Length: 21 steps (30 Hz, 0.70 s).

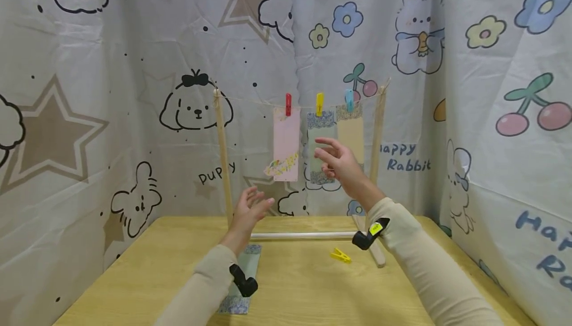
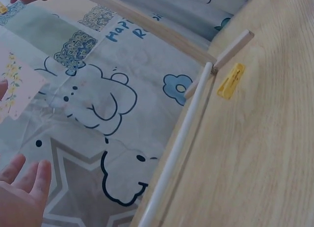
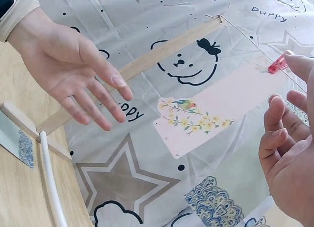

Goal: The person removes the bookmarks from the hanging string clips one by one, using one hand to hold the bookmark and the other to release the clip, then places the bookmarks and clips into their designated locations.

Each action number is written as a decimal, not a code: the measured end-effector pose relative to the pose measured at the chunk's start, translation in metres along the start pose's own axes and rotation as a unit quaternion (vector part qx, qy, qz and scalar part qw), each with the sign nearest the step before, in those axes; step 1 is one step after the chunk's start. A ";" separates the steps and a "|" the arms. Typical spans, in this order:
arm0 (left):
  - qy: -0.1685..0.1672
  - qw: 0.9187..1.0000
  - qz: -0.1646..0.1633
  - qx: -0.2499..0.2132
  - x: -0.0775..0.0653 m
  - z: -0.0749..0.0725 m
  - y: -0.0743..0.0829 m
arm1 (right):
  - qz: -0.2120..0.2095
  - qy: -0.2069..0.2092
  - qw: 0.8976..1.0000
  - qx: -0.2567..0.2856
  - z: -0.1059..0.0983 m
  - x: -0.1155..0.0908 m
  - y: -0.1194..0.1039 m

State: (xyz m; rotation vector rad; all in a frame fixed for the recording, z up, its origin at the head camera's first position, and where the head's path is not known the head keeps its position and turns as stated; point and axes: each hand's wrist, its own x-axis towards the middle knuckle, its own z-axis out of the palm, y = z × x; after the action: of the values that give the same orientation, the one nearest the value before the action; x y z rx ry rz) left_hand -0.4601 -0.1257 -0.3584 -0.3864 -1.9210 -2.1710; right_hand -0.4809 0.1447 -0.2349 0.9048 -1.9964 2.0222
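A pink card (image 1: 286,137) with a floral bird print hangs from a string by a red clothespin (image 1: 288,104). To its right, a yellow clothespin (image 1: 319,104) holds a pale green card (image 1: 318,132) with lace-patterned ends. Beside that hangs a cream card (image 1: 350,134) under a blue clothespin (image 1: 349,101). My right hand (image 1: 344,164), fingers loosely bent and holding nothing, is in front of the green and cream cards, partly hiding them. Lower left, my left hand (image 1: 248,211) is raised above the table, fingers spread and nothing in them.
Two wooden posts (image 1: 222,152) carry the string, joined low down by a white rod (image 1: 308,236). Another pale green card (image 1: 251,266) lies on the table, partly covered by my left forearm. A loose yellow clothespin (image 1: 341,255) lies near the frame's right wooden foot (image 1: 377,254).
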 end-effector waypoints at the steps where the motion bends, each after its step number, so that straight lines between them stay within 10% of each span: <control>1: 0.000 1.000 -0.002 -0.003 0.002 0.001 0.000 | -0.001 -0.001 1.000 -0.004 0.000 0.002 -0.001; 21: 0.042 0.995 -0.004 -0.090 0.038 0.031 -0.001 | -0.072 0.032 0.993 -0.094 0.028 0.057 -0.045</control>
State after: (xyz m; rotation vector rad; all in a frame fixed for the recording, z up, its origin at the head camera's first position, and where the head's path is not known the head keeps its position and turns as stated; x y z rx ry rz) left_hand -0.4948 -0.0945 -0.3430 -0.3134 -1.6923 -2.3341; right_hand -0.4955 0.1060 -0.1695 0.9039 -1.9851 1.7331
